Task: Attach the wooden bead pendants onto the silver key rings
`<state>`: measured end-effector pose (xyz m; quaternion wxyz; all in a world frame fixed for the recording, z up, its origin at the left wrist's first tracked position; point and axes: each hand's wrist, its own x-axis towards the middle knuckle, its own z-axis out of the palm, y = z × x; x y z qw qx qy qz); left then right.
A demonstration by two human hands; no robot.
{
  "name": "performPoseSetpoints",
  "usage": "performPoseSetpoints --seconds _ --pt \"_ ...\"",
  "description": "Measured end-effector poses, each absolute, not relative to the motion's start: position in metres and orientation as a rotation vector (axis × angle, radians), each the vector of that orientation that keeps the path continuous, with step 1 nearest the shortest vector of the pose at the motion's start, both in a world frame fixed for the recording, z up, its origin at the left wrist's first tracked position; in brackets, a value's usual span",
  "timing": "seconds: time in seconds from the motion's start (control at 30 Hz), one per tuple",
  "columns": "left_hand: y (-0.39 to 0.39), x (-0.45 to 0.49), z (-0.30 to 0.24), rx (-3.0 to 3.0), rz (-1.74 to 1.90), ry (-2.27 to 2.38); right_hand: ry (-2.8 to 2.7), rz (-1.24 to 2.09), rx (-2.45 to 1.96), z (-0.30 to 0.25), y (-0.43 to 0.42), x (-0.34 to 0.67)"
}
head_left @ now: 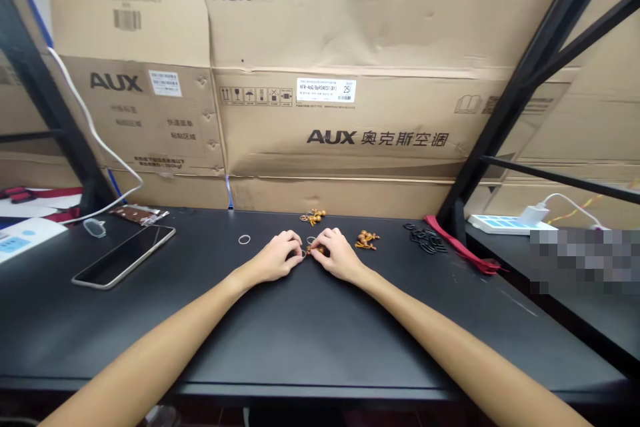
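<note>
My left hand [281,255] rests on the dark tabletop, thumb and fingers pinched on a thin metal ring [303,254]. Beside it, my right hand [339,255] is closed in a pinch at a small brown beaded charm [321,250], mostly covered by the fingers. Another ring [311,240] shows between the two hands, partly hidden by the right fingertips. To the left lies a loose metal ring [244,239]. Behind the hands is a charm cluster with golden-brown beads [316,216]. A pile of similar beaded charms [367,239] lies right of my right hand.
Black clip-like loops [426,239] and a red strap [465,250] lie at the right. On the left are a phone [125,257], a small packet [139,214] and a white cable [95,127]. Cardboard [350,113] walls the back; a power strip [510,224] sits far right.
</note>
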<state>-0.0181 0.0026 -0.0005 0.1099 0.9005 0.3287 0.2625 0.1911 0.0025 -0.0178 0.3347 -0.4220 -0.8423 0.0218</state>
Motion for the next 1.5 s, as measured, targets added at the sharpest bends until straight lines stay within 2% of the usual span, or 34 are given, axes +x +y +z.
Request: performPoseSetpoints --seconds 0.23,0.53,0.93,1.5 --pt "-0.0015 -0.0165 -0.0001 2.742 0.76 1.022 -2.304 0.186 -0.914 -0.0102 -0.0034 0.1906" --pt "0.0015 -0.0164 0.0004 2.675 0.762 0.912 -2.186 0.049 -1.145 -0.0198 0.0062 0.1929" --pt "-0.0019 -0.0151 0.0012 2.798 0.704 0.98 -2.256 0.236 -0.982 -0.0131 0.0002 0.1926" --pt "-0.0058 -0.0169 0.0076 2.642 0.602 0.939 -2.189 0.078 -1.196 -0.0168 0.0018 0.1885"
